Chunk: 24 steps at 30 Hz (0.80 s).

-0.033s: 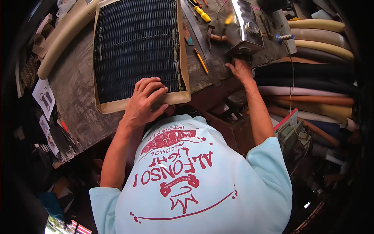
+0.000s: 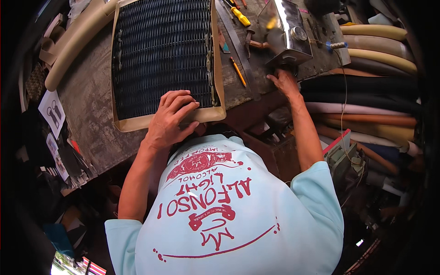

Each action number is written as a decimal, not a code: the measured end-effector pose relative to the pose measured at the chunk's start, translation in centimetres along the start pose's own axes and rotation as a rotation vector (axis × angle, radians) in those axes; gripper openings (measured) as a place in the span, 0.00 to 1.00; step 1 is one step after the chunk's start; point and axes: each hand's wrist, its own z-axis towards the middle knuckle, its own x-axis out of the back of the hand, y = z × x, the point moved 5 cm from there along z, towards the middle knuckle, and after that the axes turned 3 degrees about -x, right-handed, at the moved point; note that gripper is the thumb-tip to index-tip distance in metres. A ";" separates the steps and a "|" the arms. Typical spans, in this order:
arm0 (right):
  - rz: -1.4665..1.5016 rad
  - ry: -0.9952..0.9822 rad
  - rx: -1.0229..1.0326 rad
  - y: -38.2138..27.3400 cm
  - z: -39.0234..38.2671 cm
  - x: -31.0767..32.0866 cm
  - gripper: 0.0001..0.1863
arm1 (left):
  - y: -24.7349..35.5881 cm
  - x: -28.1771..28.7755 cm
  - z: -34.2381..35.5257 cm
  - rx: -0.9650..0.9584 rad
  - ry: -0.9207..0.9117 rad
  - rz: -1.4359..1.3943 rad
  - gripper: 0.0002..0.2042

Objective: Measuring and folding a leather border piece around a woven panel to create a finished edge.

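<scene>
My left hand [image 2: 170, 118] lies over the near right corner of a dark woven panel [image 2: 162, 55] with a tan border [image 2: 151, 123]. Its fingers are apart on the weave, with the thumb toward the near edge. My right hand [image 2: 285, 82] reaches to the near end of a shiny metal can [image 2: 286, 34] with a round cap [image 2: 299, 33]. The thumb points left. The other fingers go into shadow below the can, so whether they hold anything is hidden.
A pencil [image 2: 238, 72], a long metal strip [image 2: 239, 50], a hammer [image 2: 256, 44] and a yellow-handled screwdriver [image 2: 240, 16] lie between panel and can. A thread spool [image 2: 338, 45] is right of the can. Rolled material [image 2: 366, 82] stacks at right; a tan roll [image 2: 68, 55] lies left.
</scene>
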 end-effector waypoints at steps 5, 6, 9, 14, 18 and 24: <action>-0.041 0.013 0.104 0.4 -0.1 0.3 0.18 | -0.3 0.0 -0.3 -0.005 0.010 -0.016 0.24; -0.081 0.042 0.092 -0.1 -0.8 0.6 0.18 | -0.4 0.0 -0.5 -0.003 0.011 -0.019 0.24; -0.192 0.116 0.113 -1.0 -3.2 1.0 0.17 | -0.3 0.1 -0.6 -0.007 0.012 -0.013 0.24; -0.275 0.180 0.156 -2.0 -4.9 2.4 0.15 | -0.4 0.0 -0.5 -0.032 0.010 -0.016 0.25; 0.023 -0.098 0.027 -6.9 -6.9 5.5 0.13 | -0.6 -0.1 -0.7 -0.044 0.019 -0.013 0.24; 0.337 0.043 0.359 -20.6 -15.9 9.6 0.11 | -0.7 -0.2 -0.7 -0.078 0.044 -0.022 0.23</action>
